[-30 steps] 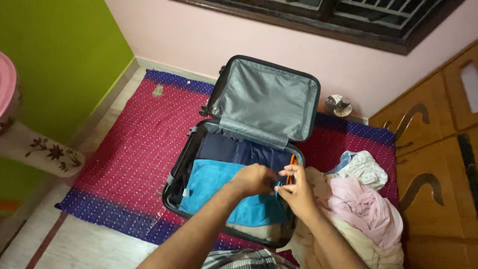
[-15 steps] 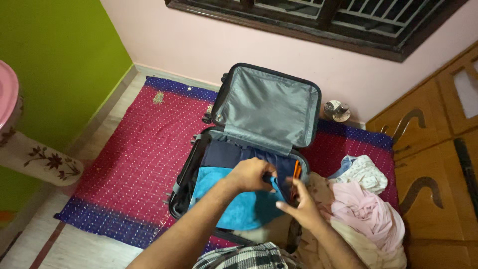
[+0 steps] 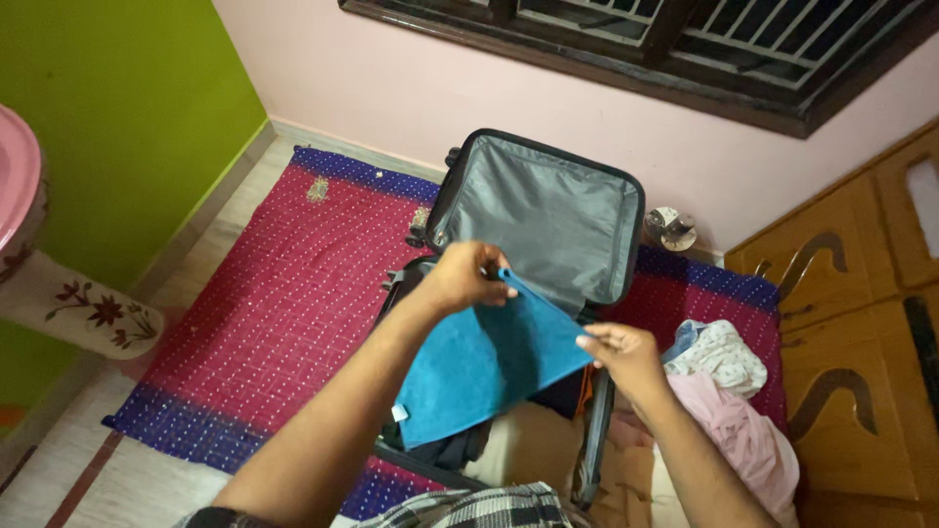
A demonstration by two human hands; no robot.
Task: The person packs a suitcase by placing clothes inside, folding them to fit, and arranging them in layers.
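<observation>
1. A red mat with blue dotted borders covers the floor from about 9 o'clock to the centre of the view.
2. A wooden cabinet with curved handles fills the 3 o'clock edge.
3. A dark suitcase lies open on the mat at the centre, its grey-lined lid propped up toward 12 o'clock; dark clothes show in the lower half at 6 o'clock.
4. A heap of clothes, pink and pale, sits just beside the suitcase at 4 o'clock.
5. A teal towel is lifted above the suitcase's lower half, hanging slack toward 7 o'clock.
6. The left hand is closed, pinching the towel's top corner at about 11 o'clock of the cloth.
7. The right hand grips the towel's edge at its 3 o'clock side, thumb and fingers pressed together on the cloth.
8. A small round metal object rests by the wall at 1 o'clock.
</observation>
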